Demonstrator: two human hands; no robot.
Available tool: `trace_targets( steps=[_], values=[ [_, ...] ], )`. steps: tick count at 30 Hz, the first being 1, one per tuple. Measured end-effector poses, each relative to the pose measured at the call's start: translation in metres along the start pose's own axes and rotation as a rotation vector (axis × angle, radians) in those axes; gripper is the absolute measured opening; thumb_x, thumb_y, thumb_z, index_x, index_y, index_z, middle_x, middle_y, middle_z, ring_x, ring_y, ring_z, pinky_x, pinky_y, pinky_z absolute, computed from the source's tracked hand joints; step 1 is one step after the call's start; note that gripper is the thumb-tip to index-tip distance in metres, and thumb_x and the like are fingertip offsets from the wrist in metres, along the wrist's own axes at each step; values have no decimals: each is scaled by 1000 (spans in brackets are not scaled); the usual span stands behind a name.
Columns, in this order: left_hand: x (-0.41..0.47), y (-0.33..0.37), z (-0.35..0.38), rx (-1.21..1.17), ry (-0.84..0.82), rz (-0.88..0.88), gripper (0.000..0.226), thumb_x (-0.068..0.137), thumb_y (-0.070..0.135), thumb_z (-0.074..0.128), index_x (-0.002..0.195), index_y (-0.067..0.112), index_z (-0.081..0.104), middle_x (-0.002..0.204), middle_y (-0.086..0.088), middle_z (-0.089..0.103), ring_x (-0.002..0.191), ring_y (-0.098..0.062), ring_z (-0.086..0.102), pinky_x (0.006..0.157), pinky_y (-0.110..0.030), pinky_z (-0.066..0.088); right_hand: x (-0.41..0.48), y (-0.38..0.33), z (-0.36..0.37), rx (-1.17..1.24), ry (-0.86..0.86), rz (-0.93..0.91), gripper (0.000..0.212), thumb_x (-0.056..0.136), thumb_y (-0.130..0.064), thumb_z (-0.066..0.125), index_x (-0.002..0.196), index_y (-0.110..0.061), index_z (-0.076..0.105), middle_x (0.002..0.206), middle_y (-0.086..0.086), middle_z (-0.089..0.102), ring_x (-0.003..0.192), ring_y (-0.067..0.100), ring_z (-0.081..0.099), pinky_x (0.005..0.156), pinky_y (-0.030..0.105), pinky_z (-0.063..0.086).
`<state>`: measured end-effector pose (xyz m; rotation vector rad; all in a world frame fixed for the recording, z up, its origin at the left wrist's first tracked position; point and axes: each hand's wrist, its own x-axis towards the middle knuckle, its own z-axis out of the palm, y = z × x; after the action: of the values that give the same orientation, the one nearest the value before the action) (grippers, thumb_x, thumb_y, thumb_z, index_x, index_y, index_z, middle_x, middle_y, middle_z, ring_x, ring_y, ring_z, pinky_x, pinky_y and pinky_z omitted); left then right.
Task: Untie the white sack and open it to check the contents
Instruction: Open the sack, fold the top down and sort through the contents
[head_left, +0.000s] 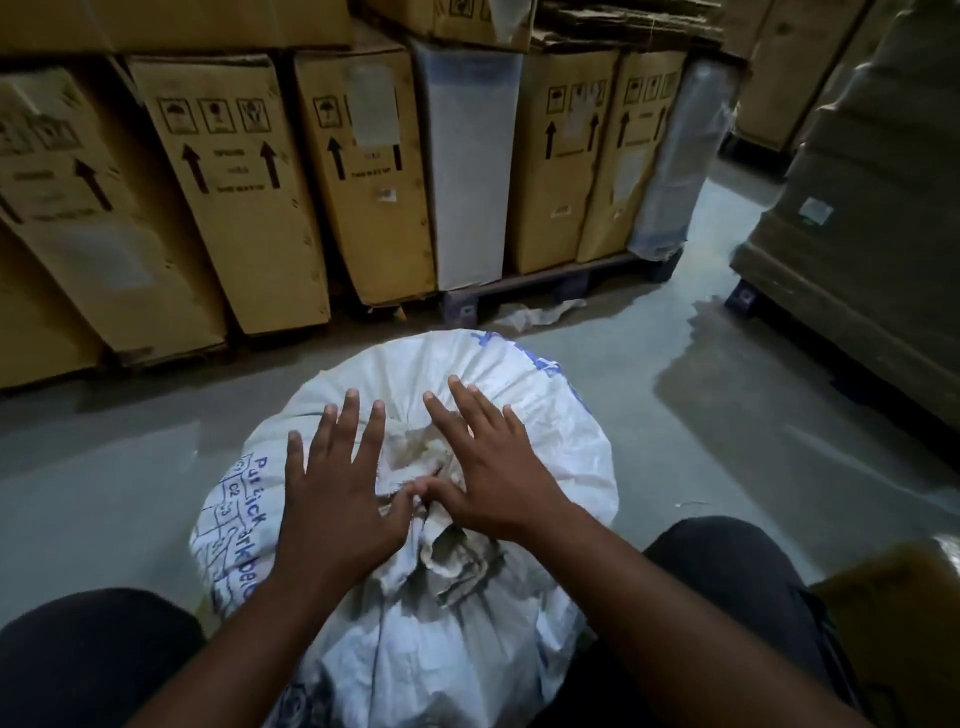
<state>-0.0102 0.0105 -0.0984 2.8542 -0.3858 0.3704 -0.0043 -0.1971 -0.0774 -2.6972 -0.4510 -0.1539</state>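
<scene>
A full white woven sack (550, 415) with blue print stands on the floor between my knees. Its mouth is bunched into a crumpled knot (457, 551) at the top centre. My left hand (337, 493) lies flat on the sack left of the knot, fingers spread. My right hand (493, 467) rests to the right of the knot, fingers spread too. The two thumbs meet on the gathered cloth just above the knot. Neither hand holds anything.
Tall cardboard boxes (234, 182) and a plastic-wrapped item (467, 166) stand on a dark pallet (561, 286) behind the sack. More wrapped cartons (857, 234) stand at right. A scrap of paper (535, 314) lies on the grey floor (130, 467). A brown box (904, 623) sits beside my right knee.
</scene>
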Motion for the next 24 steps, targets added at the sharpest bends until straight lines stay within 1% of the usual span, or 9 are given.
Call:
trace_targets(
  steps=[2, 5, 9, 12, 15, 19, 20, 22, 24],
  values=[
    [7, -4, 4, 7, 11, -15, 93, 85, 64, 44, 166, 25, 20, 176, -2, 6, 161, -28, 13, 127, -60, 8, 1, 4, 0, 62, -14, 19, 88, 95, -61, 56, 163, -40, 4, 174, 2, 3, 156, 29, 22, 120, 53, 31],
    [16, -10, 6, -3, 28, -67, 92, 84, 61, 41, 166, 25, 19, 175, -2, 7, 161, -28, 13, 126, -61, 9, 5, 6, 2, 129, -22, 59, 91, 96, -37, 63, 161, -47, 1, 173, -2, 9, 141, 30, 47, 100, 44, 53],
    [22, -15, 7, -47, 61, -142, 90, 86, 62, 39, 166, 27, 17, 175, -2, 11, 161, -27, 12, 127, -61, 12, 12, 8, 9, 156, 30, 63, 89, 95, -24, 61, 161, -46, 4, 169, -3, 19, 127, 26, 57, 84, 41, 58],
    [24, -12, 3, -83, 114, -103, 88, 87, 53, 48, 165, 24, 21, 175, -1, 12, 160, -26, 14, 127, -58, 10, 17, 7, 12, 108, 63, 54, 89, 94, -20, 61, 162, -40, 8, 166, -1, 24, 128, 25, 54, 91, 39, 55],
    [23, 1, -2, -133, 175, 34, 70, 85, 37, 59, 151, 18, 46, 173, -3, 19, 160, -24, 18, 128, -52, 10, 23, 4, 11, 59, 106, 24, 90, 87, -15, 61, 163, -32, 16, 166, 7, 28, 142, 25, 41, 111, 38, 42],
    [19, 10, 3, -143, 189, 240, 33, 88, 24, 56, 118, 25, 70, 167, -6, 34, 158, -24, 25, 127, -49, 14, 24, -3, 9, 37, 335, -141, 59, 88, -16, 51, 147, -14, 48, 155, 15, 45, 143, 25, 40, 117, 32, 34],
    [17, 9, 6, -135, 169, 263, 32, 89, 26, 53, 113, 27, 73, 167, -5, 34, 158, -24, 25, 127, -48, 13, 21, -7, 9, 39, 382, -201, 48, 88, -13, 53, 135, -11, 56, 147, 14, 52, 136, 26, 46, 113, 31, 38],
    [15, 5, 12, -85, 96, 257, 32, 88, 33, 48, 104, 34, 76, 171, 0, 24, 159, -24, 22, 126, -49, 12, 13, -15, 10, 41, 381, -299, 23, 84, -5, 57, 105, -12, 62, 119, 8, 62, 107, 25, 55, 89, 29, 47],
    [15, -1, 15, -24, 23, 186, 33, 85, 48, 49, 103, 38, 75, 174, 1, 14, 160, -25, 16, 126, -54, 11, 5, -16, 12, 39, 235, -294, 15, 83, -13, 56, 96, -21, 56, 98, -1, 56, 88, 19, 52, 68, 30, 46]
  ],
)
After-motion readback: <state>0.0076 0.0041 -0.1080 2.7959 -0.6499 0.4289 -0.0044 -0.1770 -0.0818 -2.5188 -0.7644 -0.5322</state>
